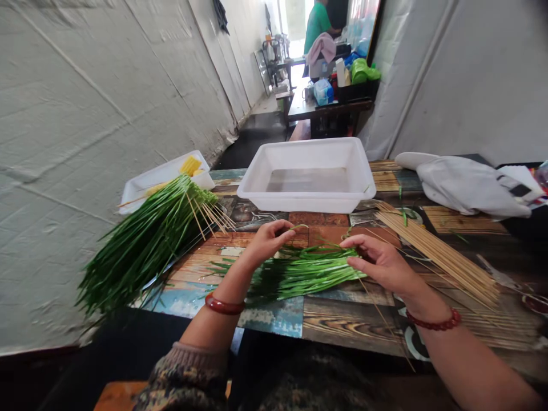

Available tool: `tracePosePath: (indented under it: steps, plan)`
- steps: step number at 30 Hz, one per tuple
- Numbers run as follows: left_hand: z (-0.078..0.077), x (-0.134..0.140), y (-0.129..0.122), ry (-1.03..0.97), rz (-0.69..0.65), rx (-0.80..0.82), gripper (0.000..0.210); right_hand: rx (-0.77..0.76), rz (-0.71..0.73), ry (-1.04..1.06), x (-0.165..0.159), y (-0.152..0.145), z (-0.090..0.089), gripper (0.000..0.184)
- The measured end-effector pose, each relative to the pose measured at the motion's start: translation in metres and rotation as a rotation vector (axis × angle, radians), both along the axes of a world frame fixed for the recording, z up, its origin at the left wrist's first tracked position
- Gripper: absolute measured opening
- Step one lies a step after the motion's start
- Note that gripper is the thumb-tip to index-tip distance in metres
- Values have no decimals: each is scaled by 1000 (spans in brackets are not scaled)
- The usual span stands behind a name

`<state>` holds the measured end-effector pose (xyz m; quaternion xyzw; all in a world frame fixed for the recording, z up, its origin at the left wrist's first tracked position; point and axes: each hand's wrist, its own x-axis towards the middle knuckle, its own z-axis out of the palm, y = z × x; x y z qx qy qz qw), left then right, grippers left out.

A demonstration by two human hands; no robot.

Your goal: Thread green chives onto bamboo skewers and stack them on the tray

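Note:
A loose bunch of green chives (312, 274) lies flat across the table before me, its pale ends to the right. Above its middle, my left hand (272, 242) is closed in a pinch, with a thin pale chive strand (301, 226) sticking out from the fingertips. My right hand (383, 265) is at the pale ends, thumb and fingers apart, fingertips close to or touching the stalks. One thin bamboo skewer (385, 319) slants from those ends past the table's front edge. At left, a big pile of skewered chives (141, 245) has its skewer ends pointing right.
A white plastic tub (306, 200) stands behind the bunch. Left of it is a white tray (132, 191) with yellow pieces. Bamboo skewers (436, 254), scissors (500, 274) and a grey cloth (458, 182) lie at right. A person in green (317, 25) stands far back.

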<state>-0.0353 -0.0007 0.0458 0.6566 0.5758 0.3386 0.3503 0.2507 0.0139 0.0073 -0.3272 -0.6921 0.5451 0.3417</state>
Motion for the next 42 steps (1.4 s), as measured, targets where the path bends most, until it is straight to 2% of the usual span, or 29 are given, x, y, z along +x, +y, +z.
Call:
tracePosePath:
  steps: [3, 7, 11, 17, 19, 22, 25, 30, 32, 36, 39, 42]
  plan:
    - [2, 23, 5, -72, -44, -31, 27, 9, -21, 13, -4, 0, 0, 23]
    - [-2, 54, 17, -150, -139, -66, 30, 22, -90, -7, -8, 2, 0, 23]
    - [-9, 71, 28, -164, -109, 42, 21, 67, -171, -30, -11, 4, 1, 23]
    - [-14, 68, 42, -218, -30, 167, 13, 75, -197, -43, -13, 2, 6, 22]
    - [-12, 67, 44, -235, -67, 179, 14, 76, -198, -56, -13, 2, 7, 22]
    - [-9, 68, 41, -209, -159, 111, 16, 81, -203, -71, -13, 3, 7, 21]
    - [-10, 70, 35, -185, -181, 30, 18, 53, -209, -64, -14, 6, 4, 22]
    - [-17, 70, 28, -179, -232, -16, 19, 6, -238, -14, -15, 8, -1, 22]
    - [-21, 71, 28, -191, -232, -27, 20, 88, -299, -42, -14, 8, 0, 23]
    - [-26, 74, 29, -194, -225, -51, 20, 393, -397, -212, -11, 6, 5, 26]
    - [-27, 76, 28, -181, -240, -49, 20, 573, -374, -341, -9, 6, 5, 24]
    - [-26, 78, 27, -180, -266, -51, 20, 679, -344, -439, -8, 6, 3, 22]
